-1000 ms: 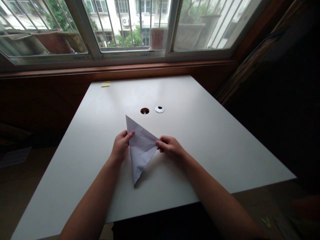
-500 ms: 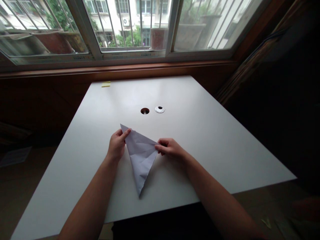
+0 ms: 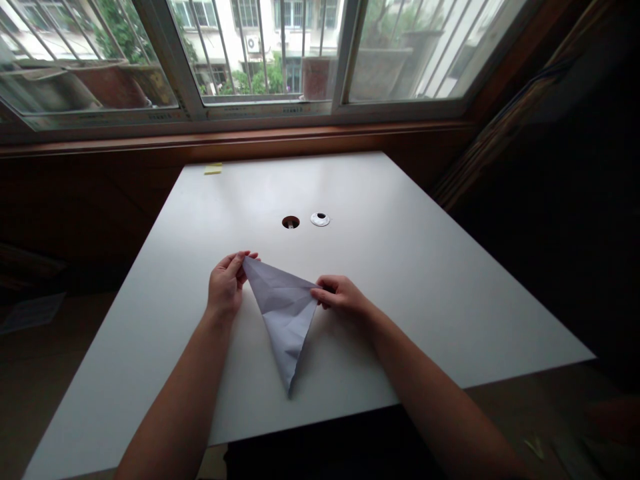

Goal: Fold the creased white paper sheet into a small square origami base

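Observation:
Between my hands hangs a creased white sheet of paper [image 3: 285,303], folded into a triangle with one point directed down toward me. My left hand [image 3: 227,283] pinches its upper left corner, the thumb on top and the other fingers behind. At the upper right corner, my right hand [image 3: 340,293] grips the paper between thumb and bent fingers. The lower right edge looks slightly ragged. Whether the lower tip touches the table, I cannot tell.
Beneath the paper is a white table [image 3: 425,300]. Beyond my hands are a round cable hole [image 3: 291,223] and a white ring-shaped cover [image 3: 320,219]. A yellow sticky note [image 3: 213,169] lies at the far left edge, below the barred window [image 3: 265,53].
My left hand has shifted slightly left and now holds the very corner of the paper. The lower tip has swung a little right. My right hand keeps its grip.

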A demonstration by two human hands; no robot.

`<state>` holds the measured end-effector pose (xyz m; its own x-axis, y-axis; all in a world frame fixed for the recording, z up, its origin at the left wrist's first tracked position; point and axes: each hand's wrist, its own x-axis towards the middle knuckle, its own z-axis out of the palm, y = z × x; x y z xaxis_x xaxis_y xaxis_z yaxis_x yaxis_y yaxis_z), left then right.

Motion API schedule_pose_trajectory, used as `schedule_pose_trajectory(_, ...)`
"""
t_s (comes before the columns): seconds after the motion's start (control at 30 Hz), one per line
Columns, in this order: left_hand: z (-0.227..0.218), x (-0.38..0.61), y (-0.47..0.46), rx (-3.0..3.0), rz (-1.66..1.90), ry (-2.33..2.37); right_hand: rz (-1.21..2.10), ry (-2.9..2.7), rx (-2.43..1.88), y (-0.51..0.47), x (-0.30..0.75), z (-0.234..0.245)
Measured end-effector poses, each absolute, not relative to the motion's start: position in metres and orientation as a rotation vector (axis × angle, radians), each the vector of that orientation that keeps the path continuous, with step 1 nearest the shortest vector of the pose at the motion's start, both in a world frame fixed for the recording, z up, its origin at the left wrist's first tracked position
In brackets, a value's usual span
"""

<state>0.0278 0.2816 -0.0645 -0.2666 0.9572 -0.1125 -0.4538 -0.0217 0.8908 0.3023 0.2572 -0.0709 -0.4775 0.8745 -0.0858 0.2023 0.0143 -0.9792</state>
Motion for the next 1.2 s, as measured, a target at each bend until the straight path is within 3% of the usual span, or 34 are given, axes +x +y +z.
schedule_pose_trajectory(0.57, -0.070, 0.021, 0.282, 0.978, 1.629, 1.267, 1.602, -1.120, -1.027, 0.260, 0.303, -0.072)
schedule_pose_trajectory(0.7, -0.060, 0.021, 0.273, 1.484, 1.701, 1.420, 1.643, -1.022, -1.048, 0.261, 0.305, -0.071)
schedule_pose_trajectory(0.93, -0.047, 0.039, 0.261, 2.387, 1.245, 1.247, 1.693, -1.003, -1.044, 0.262, 0.308, -0.069)
schedule_pose_trajectory(1.07, -0.042, 0.048, 0.257, 2.288, 1.090, 1.062, 1.752, -1.000, -1.028, 0.262, 0.306, -0.069)
schedule_pose_trajectory(1.2, -0.042, 0.050, 0.250, 2.009, 1.152, 1.067, 1.741, -0.990, -1.003, 0.263, 0.304, -0.070)
